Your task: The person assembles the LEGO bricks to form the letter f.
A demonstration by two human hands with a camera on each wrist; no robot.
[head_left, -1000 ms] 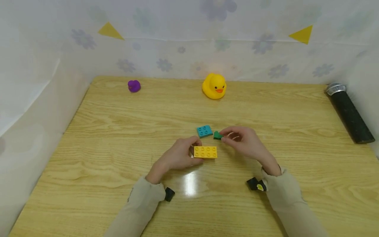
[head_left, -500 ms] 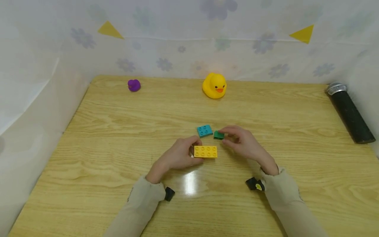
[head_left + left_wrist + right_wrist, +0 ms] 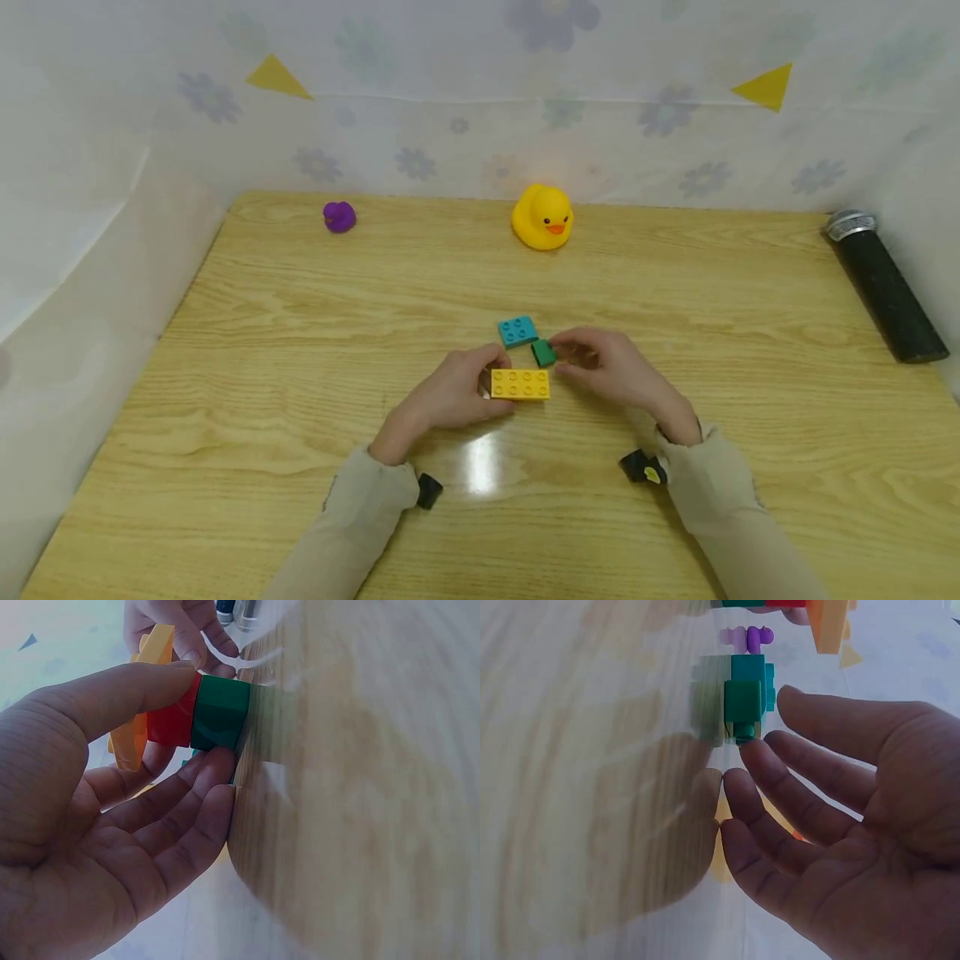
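Observation:
My left hand (image 3: 457,387) holds a small brick stack with its thumb against one side and fingers on the other. A yellow brick with studs (image 3: 520,385) forms the top; below it the left wrist view shows a red brick (image 3: 171,720) and a green brick (image 3: 220,712) near the tabletop. Beside the stack lies a loose green brick (image 3: 544,352), close to a flat teal brick (image 3: 517,332). My right hand (image 3: 611,371) is just right of the loose green brick. In the right wrist view its thumb stands apart from that brick (image 3: 742,701), and a fingertip is at its edge.
A yellow rubber duck (image 3: 543,218) and a small purple duck (image 3: 340,217) stand along the table's back edge. On the right lies a black microphone (image 3: 888,287). A white flowered cloth (image 3: 450,125) hangs behind the wooden table (image 3: 300,333).
The loose green brick has turned and shifted slightly left and nearer. My right hand has moved a little left and towards me. My left hand and its stack stay put.

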